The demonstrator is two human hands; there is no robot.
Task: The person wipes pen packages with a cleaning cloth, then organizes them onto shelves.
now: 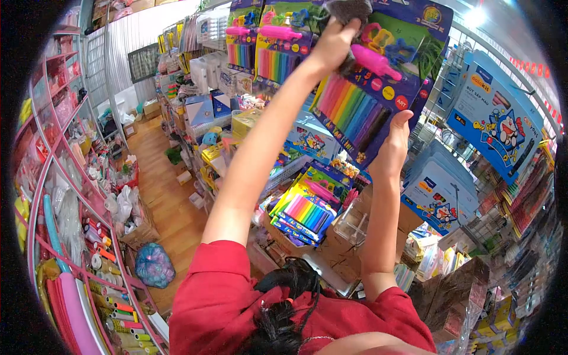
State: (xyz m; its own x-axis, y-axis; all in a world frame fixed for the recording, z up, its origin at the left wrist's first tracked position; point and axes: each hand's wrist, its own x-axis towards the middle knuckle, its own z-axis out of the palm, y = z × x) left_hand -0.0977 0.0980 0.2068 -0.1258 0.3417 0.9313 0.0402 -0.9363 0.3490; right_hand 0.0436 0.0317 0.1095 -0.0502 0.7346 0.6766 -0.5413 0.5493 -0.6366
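Observation:
My left hand (336, 44) is raised at the top of the view, closed around a dark grey cloth (349, 9) that lies against a hanging pack of modelling clay (355, 112). The pack shows a row of rainbow-coloured sticks, a pink roller and shaped cutters on a purple card. My right hand (390, 145) grips the lower right edge of this pack, thumb in front and fingers hidden behind it. To the left hang similar clay packs (278, 44). Below, a stack of clay packs (305, 204) lies in a cardboard box.
Blue crayon boxes (494, 115) hang on the right, with more crayon boxes (441, 189) lower down. Crowded shelves (77, 177) line the left side. A tied blue plastic bag (155, 265) sits on the wooden floor (157, 195) of the aisle.

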